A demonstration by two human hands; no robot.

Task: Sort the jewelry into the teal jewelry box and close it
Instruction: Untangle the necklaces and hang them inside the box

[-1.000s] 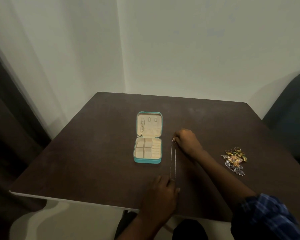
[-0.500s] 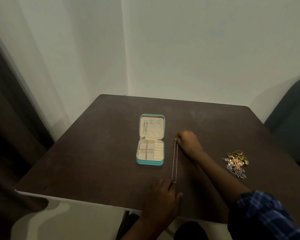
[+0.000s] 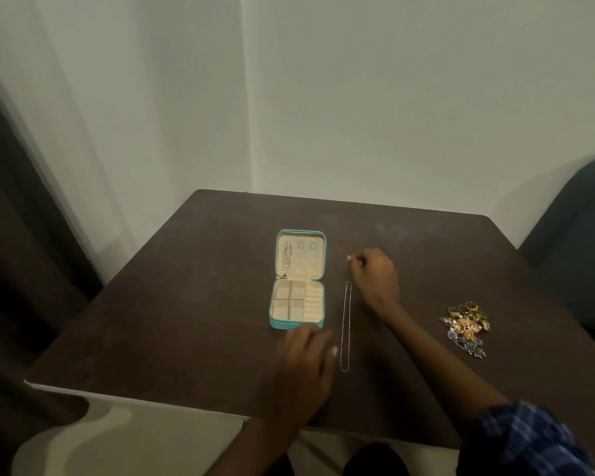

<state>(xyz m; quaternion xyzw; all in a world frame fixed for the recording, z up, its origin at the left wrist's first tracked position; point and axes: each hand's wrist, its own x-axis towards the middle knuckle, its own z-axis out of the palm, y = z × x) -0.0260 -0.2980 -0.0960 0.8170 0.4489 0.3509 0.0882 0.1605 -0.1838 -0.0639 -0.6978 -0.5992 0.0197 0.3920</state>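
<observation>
From the head camera, the teal jewelry box [image 3: 298, 280] lies open on the dark table [image 3: 186, 304], one necklace already hung in its lid. A second thin chain [image 3: 346, 326] lies stretched straight on the table just right of the box, touched by neither hand. The left hand [image 3: 303, 365], fingers relaxed and holding nothing, is near the box's front edge. The right hand [image 3: 375, 280], beyond the chain to the box's right, has curled fingers; whether they pinch anything I cannot tell. The step seems to be stowing this chain: next it needs lifting by one end and hanging in the lid. One heap of rings and brooches [image 3: 466, 326] waits well right of the box.
</observation>
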